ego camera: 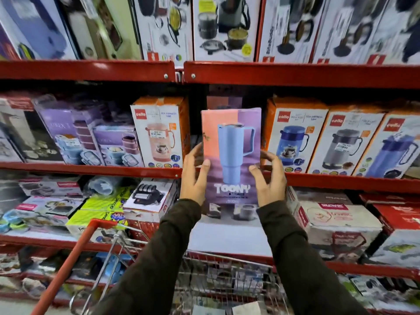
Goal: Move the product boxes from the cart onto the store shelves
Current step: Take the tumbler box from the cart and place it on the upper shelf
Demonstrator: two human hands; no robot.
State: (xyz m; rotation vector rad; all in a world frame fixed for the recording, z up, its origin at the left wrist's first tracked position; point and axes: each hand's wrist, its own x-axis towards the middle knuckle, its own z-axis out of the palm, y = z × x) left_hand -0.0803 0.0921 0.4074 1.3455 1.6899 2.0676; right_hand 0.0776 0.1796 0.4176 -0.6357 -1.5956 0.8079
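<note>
The pink-and-purple tumbler box [230,160] reads "TOONY", the orange flask boxes [159,133] beside it carry "cello" and "TEA EXPRESS", a white box on the top shelf [276,30] says "BiteBuddy", and other print is too blurred.

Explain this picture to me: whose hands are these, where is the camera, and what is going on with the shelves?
No robot here: a person wears a camera on the head, looking forward and down. The left hand and right hand hold a pink and purple tumbler box upright by its sides, in front of a gap on the red shelf. Orange flask boxes stand on either side of that gap. Below is the wire cart with a red handle.
</note>
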